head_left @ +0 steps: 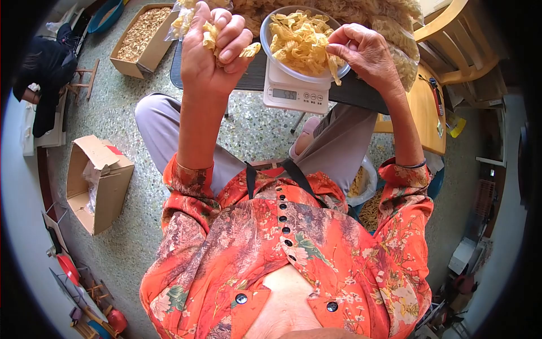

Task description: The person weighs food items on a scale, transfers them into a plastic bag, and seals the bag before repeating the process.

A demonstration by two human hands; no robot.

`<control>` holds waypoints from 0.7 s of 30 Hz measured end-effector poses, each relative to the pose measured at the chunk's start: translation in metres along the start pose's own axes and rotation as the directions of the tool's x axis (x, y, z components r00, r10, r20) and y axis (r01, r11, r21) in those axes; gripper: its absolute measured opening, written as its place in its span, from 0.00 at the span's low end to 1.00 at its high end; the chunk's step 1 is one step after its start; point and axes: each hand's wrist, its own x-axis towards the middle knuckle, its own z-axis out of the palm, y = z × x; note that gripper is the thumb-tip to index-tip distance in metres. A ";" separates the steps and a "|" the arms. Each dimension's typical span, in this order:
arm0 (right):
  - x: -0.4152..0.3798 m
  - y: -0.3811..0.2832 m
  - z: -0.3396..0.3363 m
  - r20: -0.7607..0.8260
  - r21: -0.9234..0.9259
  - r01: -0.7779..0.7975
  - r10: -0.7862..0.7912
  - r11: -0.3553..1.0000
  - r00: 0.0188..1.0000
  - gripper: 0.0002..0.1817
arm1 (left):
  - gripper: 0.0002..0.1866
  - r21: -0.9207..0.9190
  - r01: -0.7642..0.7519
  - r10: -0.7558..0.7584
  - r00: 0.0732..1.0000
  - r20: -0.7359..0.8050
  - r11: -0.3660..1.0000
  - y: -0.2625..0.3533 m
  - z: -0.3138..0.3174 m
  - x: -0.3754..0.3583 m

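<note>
My left hand (217,53) is raised to the left of a clear plastic bowl, its fingers curled around several wavy, pale yellow dried pieces (249,50). More of these curly dried pieces (299,39) fill the bowl (275,63). That bowl rests on a white digital scale (297,101), whose display shows digits too small to read surely. At the bowl's right side, my right hand (364,53) pinches a dried piece between thumb and fingertips; its other fingers are bent. One long strip hangs over the rim below it.
The scale stands on a dark table (248,82). Plastic bags of dried pieces (395,39) lie behind. A cardboard box of brown pieces (144,34), another open box (101,183) and a wooden chair (463,62) surround me. A person in dark clothes (48,62) is at far left.
</note>
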 end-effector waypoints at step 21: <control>0.022 -0.011 0.013 -0.084 0.006 -0.098 0.098 0.995 0.992 0.19 | 0.24 0.006 -0.015 0.015 0.998 0.063 1.000 -0.001 -0.009 0.003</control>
